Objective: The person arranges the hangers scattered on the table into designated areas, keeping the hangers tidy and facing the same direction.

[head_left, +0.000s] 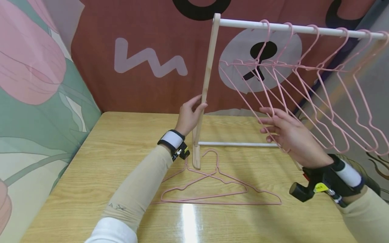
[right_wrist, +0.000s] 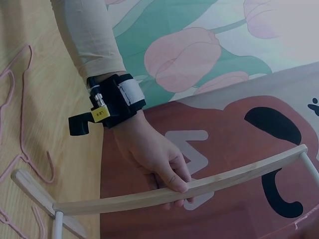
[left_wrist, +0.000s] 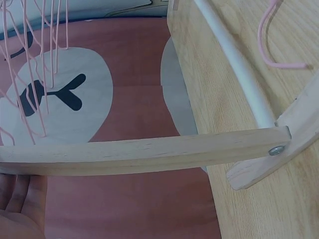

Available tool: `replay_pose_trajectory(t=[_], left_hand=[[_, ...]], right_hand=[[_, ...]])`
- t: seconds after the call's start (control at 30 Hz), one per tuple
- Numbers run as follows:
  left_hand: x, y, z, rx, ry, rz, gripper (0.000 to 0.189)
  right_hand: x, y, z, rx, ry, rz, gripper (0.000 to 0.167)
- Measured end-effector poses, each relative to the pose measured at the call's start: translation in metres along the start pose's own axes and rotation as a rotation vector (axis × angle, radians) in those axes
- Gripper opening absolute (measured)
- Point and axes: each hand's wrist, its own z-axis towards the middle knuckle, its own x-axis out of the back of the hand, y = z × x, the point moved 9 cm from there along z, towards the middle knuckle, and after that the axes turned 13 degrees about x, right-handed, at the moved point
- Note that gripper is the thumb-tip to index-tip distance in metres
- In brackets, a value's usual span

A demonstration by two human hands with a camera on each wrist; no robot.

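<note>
"Six pink hangers [head_left: 319, 68] hang by their hooks from the white bar [head_left: 304, 29] of the rack, as we count them."

"And the left hand [head_left: 189, 116]?"

"We see it on the rack's wooden post [head_left: 209, 64], its fingers clamped round the wood, thumb on one side and the others behind."

"What do we make of the right hand [head_left: 291, 136]?"

"Its fingers are spread a little apart, at the corner of the nearest hanging hanger. Whether they touch the wire, we cannot tell."

"Are all our hangers up there?"

"No, two more hangers [head_left: 217, 169] lie overlapping on the table [head_left: 100, 168], beside the post's foot [head_left: 196, 158]. Past them we have a lower white bar [head_left: 237, 144] running from the post, and a reddish-brown printed cloth [head_left: 146, 91] behind."
</note>
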Motion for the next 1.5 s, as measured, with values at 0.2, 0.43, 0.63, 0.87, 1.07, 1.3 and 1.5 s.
replay_pose_trajectory(t=[0.2, 0.43, 0.63, 0.87, 1.07, 1.3, 1.5], left_hand=[[-0.001, 0.000, 0.001, 0.006, -0.009, -0.009, 0.040], [-0.001, -0.002, 0.001, 0.011, -0.006, -0.008, 0.040], [-0.002, -0.004, -0.001, 0.021, -0.005, -0.001, 0.039], [-0.002, -0.004, -0.001, 0.021, -0.004, -0.002, 0.040], [0.000, -0.003, 0.000, 0.019, -0.001, 0.000, 0.040], [-0.001, -0.005, 0.000, 0.019, -0.004, -0.015, 0.039], [0.000, -0.004, 0.001, 0.016, 0.000, -0.009, 0.038]], right_hand=[[0.001, 0.003, 0.000, -0.032, 0.008, -0.009, 0.041], [0.003, 0.008, -0.003, -0.053, 0.010, -0.003, 0.039], [0.001, 0.009, -0.005, -0.022, -0.016, 0.053, 0.032], [0.000, 0.012, -0.005, -0.006, -0.035, 0.005, 0.032], [0.001, 0.012, -0.006, -0.002, -0.028, 0.051, 0.030], [0.001, 0.012, -0.008, -0.008, -0.030, 0.040, 0.031], [0.000, 0.011, -0.010, -0.011, -0.031, -0.031, 0.034]])
